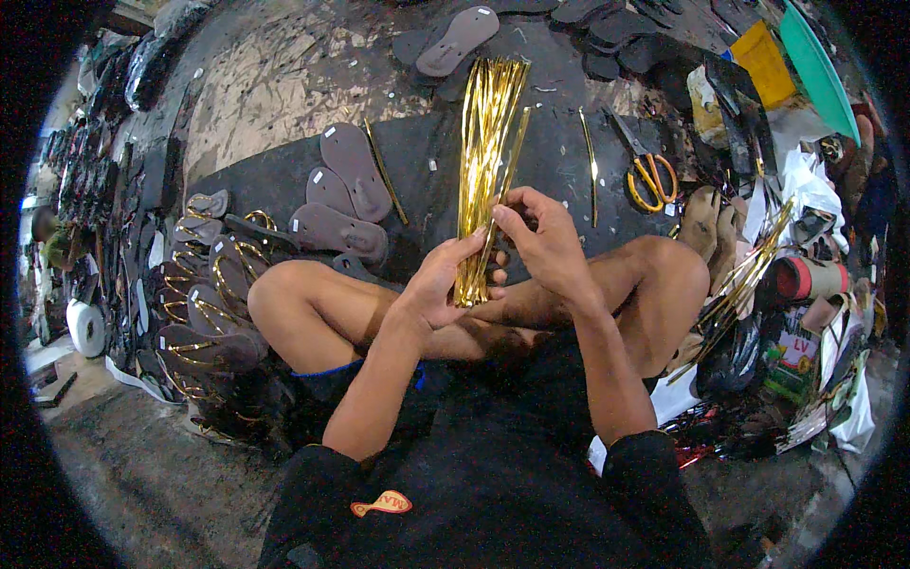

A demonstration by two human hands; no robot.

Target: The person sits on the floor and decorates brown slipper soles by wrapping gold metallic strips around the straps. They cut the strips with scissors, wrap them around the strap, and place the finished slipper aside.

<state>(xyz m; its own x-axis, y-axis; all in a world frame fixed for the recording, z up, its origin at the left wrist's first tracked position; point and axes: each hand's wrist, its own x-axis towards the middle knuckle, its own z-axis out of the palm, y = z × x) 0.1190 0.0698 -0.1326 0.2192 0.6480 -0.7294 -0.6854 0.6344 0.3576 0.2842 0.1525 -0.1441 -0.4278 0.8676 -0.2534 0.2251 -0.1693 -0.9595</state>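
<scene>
A bundle of shiny gold strips [488, 114] stands upright above my crossed legs. My left hand [450, 275] is wrapped round its lower part, thumb across the front. At the bundle's right side my right hand [545, 237] pinches one gold strip [518, 142] that leans slightly apart from the others. Beyond my hands, single gold strips lie on the dark mat, one [590, 166] to the right and one [386, 173] to the left. Scissors with orange handles [650, 180] rest to the right of these.
Brown sandal soles [338, 232] lie left of the bundle, and another sole [458, 41] at the far side. Sandals with gold straps [213, 346] are piled by my left knee. More gold strips [735, 294], a red-rimmed can [810, 278] and white scraps crowd the right side.
</scene>
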